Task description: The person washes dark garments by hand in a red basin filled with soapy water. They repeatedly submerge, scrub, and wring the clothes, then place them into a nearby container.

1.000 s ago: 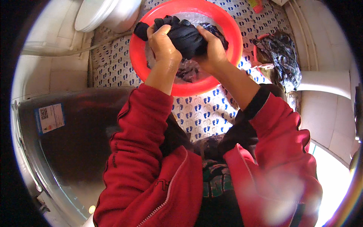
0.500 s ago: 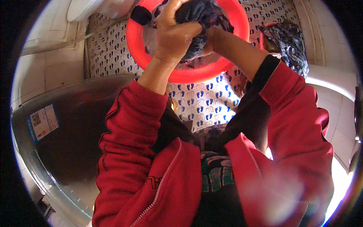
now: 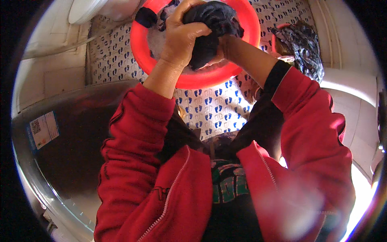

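A red round basin [image 3: 139, 44] stands on the patterned floor in front of me, holding soapy water and dark laundry. My left hand [image 3: 181, 36] is closed around a wet dark garment [image 3: 211, 24], bunched into a lump and lifted above the basin. My right hand [image 3: 225, 44] grips the same garment from the other side; most of that hand is hidden behind the cloth. Another dark piece of cloth [image 3: 146, 17] hangs over the basin's far left rim. Both of my forearms are bare, with the red jacket sleeves pushed up.
A floor mat [image 3: 205, 107] printed with blue footprints lies under the basin. To the right a second small red tub [image 3: 276, 38] holds a dark patterned cloth [image 3: 302, 44]. A large shiny metal drum [image 3: 60, 149] is at my left. A white fixture [image 3: 86, 8] stands at the upper left.
Both hands have squeezed the garment into a tighter lump and raised it closer to the camera. My view has shifted nearer to the basin.
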`<state>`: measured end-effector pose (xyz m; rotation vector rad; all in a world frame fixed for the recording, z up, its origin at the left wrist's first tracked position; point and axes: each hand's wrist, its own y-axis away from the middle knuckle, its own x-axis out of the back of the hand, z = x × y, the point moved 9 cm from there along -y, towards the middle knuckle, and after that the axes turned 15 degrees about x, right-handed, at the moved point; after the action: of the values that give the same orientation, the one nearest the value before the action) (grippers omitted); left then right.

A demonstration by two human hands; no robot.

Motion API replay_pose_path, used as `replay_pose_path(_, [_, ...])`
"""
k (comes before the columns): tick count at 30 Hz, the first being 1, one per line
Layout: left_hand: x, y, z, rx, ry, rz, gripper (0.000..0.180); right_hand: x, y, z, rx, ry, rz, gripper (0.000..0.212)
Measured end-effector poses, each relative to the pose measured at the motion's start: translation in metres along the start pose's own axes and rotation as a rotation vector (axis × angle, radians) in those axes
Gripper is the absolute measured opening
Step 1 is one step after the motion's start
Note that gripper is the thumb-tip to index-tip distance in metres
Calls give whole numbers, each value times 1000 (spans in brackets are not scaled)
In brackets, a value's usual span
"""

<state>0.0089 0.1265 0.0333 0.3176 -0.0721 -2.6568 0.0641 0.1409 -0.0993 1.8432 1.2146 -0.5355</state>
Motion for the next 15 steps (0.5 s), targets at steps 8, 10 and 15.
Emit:
replay_pose_path(8, [67,-14,-62,404,579,116,28,-3,17,-6,212,-111,84,54])
replay_pose_path(10, [31,1,-44,415,748,63,33,-6,27,1,253,-305,-103,61])
replay_pose_path(15, [-2,11,-38,356,1002,-355,41,-27,32,35,419,-284,-314,69])
